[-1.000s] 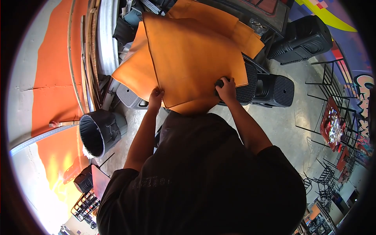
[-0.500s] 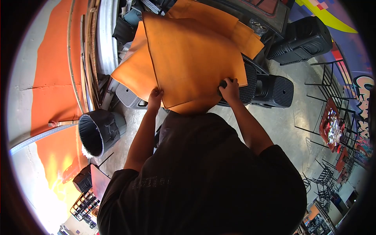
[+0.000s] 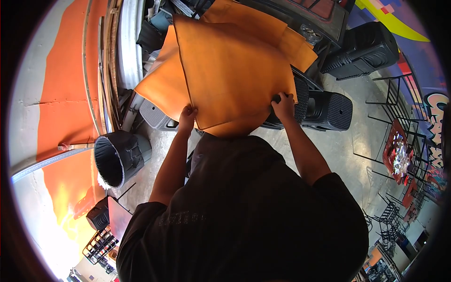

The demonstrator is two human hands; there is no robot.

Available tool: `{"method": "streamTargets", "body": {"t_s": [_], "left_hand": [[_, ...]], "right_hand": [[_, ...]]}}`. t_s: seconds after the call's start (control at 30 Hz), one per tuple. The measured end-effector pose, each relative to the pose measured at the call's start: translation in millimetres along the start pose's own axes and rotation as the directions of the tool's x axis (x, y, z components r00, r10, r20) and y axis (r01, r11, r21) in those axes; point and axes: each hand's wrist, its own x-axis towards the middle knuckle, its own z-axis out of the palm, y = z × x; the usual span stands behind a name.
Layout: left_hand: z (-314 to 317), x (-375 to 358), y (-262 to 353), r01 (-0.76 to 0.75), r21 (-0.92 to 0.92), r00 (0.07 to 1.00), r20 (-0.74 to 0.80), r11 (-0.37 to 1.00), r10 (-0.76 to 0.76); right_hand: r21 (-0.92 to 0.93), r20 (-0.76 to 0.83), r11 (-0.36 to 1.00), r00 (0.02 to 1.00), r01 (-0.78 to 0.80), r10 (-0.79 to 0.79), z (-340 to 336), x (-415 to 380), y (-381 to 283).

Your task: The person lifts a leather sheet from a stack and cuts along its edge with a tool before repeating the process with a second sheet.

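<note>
A large orange-tan sheet (image 3: pixel 230 70) with dark edges lies over other orange sheets (image 3: pixel 164 80) in front of me. My left hand (image 3: pixel 188 116) pinches the sheet's lower left edge. At its lower right, my right hand (image 3: pixel 283 107) is closed around a small dark object (image 3: pixel 276 98) that touches the sheet's edge. What that object is cannot be made out. Beneath the sheets, black textured plastic seats or cases (image 3: pixel 297 105) show at the right.
A black-lined bin (image 3: pixel 120 160) stands at the left, by long wooden strips (image 3: pixel 112 61). Black speaker-like boxes (image 3: pixel 361 49) are at the upper right. Metal frames surround a red table (image 3: pixel 397 150) at far right.
My right hand has moved a little to the right along the sheet's lower right edge, with the dark object. My left hand has hardly moved.
</note>
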Motion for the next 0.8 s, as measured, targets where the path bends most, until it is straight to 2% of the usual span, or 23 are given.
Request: {"method": "streamTargets", "body": {"t_s": [0.13, 0.27, 0.37, 0.53, 0.63, 0.8], "left_hand": [[6, -3, 2, -0.037, -0.037, 0.999, -0.014, 0.999, 0.037], [6, -3, 2, -0.049, -0.06, 0.999, -0.019, 0.997, 0.047], [3, -3, 3, -0.039, -0.042, 0.999, 0.003, 0.998, 0.039], [7, -9, 13, 0.005, -0.046, 1.0, -0.016, 0.999, -0.006], [5, -8, 12, 0.008, -0.047, 1.0, -0.021, 0.999, -0.009], [3, -4, 4, 0.01, -0.07, 1.0, 0.004, 0.997, -0.01]], "right_hand": [[0.093, 0.09, 0.994, 0.993, 0.063, -0.071, 8, -14, -5], [0.032, 0.05, 0.999, 0.999, -0.003, 0.001, -5, 4, 21], [-0.017, -0.007, 0.992, 0.992, -0.124, 0.124, -20, 14, 31], [-0.026, -0.03, 1.0, 0.999, -0.015, 0.014, -3, 1, 12], [0.072, 0.166, 0.994, 0.982, 0.077, -0.088, 8, -16, -5], [0.077, 0.149, 0.995, 0.986, 0.068, -0.079, 2, -5, 18]]}}
